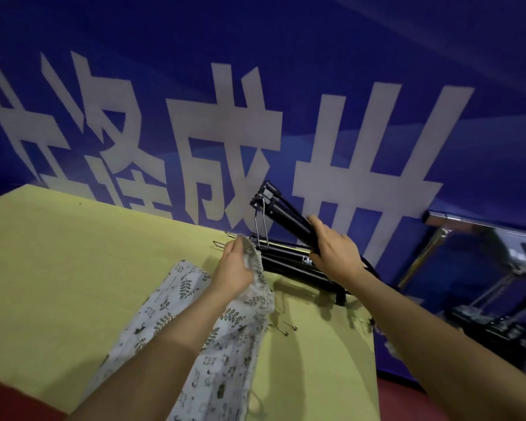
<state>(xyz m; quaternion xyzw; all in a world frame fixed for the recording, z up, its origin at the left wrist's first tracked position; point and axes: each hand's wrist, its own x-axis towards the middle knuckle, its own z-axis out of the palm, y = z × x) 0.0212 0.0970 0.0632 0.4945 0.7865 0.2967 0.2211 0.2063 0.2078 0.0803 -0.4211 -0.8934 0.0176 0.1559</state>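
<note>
Blue banner (286, 41) hangs behind the yellow table (58, 268), where your left hand (234, 268) pinches the elastic waistband of the patterned trousers (225, 344) spread across the tabletop. Your right hand (336, 250) grips a black hanger (283, 212), raised and tilted above the spare hangers (286, 259) lying just beside the waistband
</note>
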